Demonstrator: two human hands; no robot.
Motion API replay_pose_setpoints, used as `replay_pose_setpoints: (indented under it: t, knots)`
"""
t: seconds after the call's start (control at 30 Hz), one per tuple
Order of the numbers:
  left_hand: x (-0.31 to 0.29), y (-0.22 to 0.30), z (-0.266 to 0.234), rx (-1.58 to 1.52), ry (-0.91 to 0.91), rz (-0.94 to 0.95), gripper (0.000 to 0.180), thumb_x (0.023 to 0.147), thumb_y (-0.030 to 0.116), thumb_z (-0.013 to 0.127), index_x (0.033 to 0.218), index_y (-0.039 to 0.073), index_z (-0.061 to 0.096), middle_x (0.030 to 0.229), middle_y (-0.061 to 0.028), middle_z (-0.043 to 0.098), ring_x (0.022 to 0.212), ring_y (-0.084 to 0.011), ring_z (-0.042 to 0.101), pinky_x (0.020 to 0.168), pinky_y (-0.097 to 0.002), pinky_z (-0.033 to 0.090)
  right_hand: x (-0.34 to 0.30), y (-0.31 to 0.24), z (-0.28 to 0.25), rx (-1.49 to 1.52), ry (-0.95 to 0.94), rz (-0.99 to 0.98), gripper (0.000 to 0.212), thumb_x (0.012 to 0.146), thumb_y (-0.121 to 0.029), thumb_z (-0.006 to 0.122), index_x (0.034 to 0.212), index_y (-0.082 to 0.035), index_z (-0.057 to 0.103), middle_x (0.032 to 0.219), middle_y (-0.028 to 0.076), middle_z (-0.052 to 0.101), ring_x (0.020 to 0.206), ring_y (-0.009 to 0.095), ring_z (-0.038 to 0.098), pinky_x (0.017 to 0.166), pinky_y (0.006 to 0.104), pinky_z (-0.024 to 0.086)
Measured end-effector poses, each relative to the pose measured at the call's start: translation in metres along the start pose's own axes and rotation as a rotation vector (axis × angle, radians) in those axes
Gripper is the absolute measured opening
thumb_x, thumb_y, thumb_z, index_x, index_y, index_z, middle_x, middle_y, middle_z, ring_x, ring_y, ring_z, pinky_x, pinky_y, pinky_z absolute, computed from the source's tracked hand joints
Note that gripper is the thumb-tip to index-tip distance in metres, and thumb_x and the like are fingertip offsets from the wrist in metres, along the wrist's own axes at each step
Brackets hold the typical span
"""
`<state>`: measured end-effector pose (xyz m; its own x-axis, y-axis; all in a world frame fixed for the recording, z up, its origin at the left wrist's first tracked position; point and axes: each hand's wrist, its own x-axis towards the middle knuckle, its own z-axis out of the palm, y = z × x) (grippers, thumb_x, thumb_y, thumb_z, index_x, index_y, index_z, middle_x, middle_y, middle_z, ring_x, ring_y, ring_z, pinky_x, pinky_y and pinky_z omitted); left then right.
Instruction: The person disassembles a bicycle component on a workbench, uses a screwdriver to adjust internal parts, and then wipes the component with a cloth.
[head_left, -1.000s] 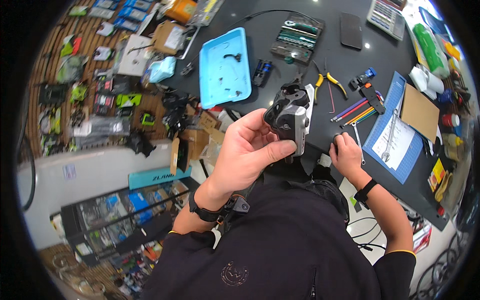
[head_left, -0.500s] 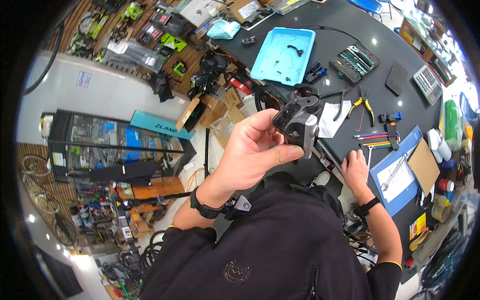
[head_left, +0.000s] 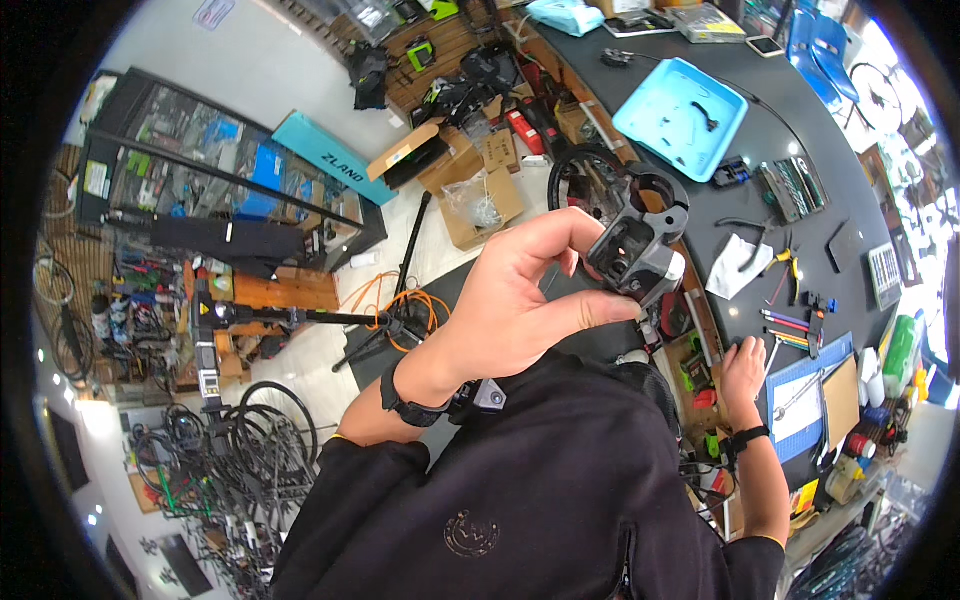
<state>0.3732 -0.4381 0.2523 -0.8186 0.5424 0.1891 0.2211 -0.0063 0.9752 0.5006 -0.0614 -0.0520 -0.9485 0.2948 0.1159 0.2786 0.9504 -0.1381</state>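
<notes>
— In the head view, where is the work held?

— The black clamp-like part with an open ring and a silver-grey face [head_left: 635,245] is held raised in front of the torso, overlapping the near edge of the dark, smooth-topped bench [head_left: 728,212]. It is gripped by the left hand [head_left: 515,305] alone: the thumb is pressed along the lower side, the index finger is bent against the opposite side, and the ring is left uncovered.

— What is the state of the right hand [head_left: 744,370]?

— It is rested at the bench edge, well apart from the part, with the fingers close together. Whether anything is covered by them cannot be told. A slim silver wrench [head_left: 772,357] is located just beside it, with thin multicoloured rods [head_left: 786,322] near.

— What faults should be anticipated?

— A drop is judged the main hazard. It could be caused by thumb pressure being relaxed, or by the wrist being turned, since no second support is given. The bench edge or the floor could then be struck, and the silver-grey face marked. A lesser hazard is judged at the right: the wrench could be nudged if the fingers were swept sideways.
</notes>
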Motion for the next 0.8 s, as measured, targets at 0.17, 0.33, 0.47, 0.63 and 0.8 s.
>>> replay_pose_setpoints:
  t: [0.17,0.33,0.47,0.63,0.8]
  knots:
    - [-0.041,-0.011,-0.058,-0.117,0.131,0.006,0.040,0.076,0.002,0.082,0.111,0.002,0.063,0.101,-0.0001,0.064,0.092,-0.0095,0.055,0.084,-0.0262,0.041,-0.005,0.000,-0.002,0.040,-0.108,0.028,0.022,0.091,-0.014,0.057,0.102,0.002,0.047,0.104,0.023,0.051,0.097,0.044,0.053,0.083,0.0503,0.045]
    - [-0.082,-0.021,-0.112,-0.418,0.229,-0.070,0.036,0.078,0.001,0.082,0.109,0.006,0.065,0.095,0.0081,0.060,0.084,-0.0037,0.046,0.076,-0.0209,0.036,-0.010,0.013,-0.003,0.066,-0.271,0.062,0.032,0.083,-0.010,0.064,0.107,0.002,0.046,0.107,0.025,0.052,0.097,0.047,0.054,0.082,0.0520,0.046]
    - [-0.113,-0.028,-0.144,-0.523,0.288,-0.090,0.039,0.077,-0.003,0.081,0.111,0.004,0.064,0.098,0.0071,0.060,0.086,-0.0045,0.047,0.079,-0.0221,0.038,-0.005,-0.008,-0.009,0.006,-0.412,0.021,0.025,0.086,-0.012,0.061,0.102,0.003,0.050,0.103,0.029,0.056,0.094,0.049,0.057,0.082,0.0507,0.048]
    - [-0.132,-0.021,-0.160,-0.487,0.326,-0.003,0.038,0.078,-0.004,0.079,0.112,0.002,0.063,0.100,0.0035,0.062,0.091,-0.0069,0.053,0.086,-0.0250,0.043,0.010,-0.003,0.002,0.146,-0.635,-0.022,0.021,0.083,-0.014,0.066,0.093,0.001,0.054,0.081,0.020,0.062,0.080,0.037,0.064,0.073,0.0404,0.051]
    - [-0.140,-0.006,-0.154,-0.393,0.405,0.127,0.038,0.079,-0.005,0.079,0.113,0.000,0.062,0.104,-0.0010,0.064,0.099,-0.0104,0.058,0.093,-0.0280,0.044,0.035,-0.075,-0.017,0.342,-0.800,-0.131,0.020,0.086,-0.011,0.062,0.099,0.002,0.055,0.080,0.015,0.063,0.075,0.027,0.064,0.070,0.0370,0.051]
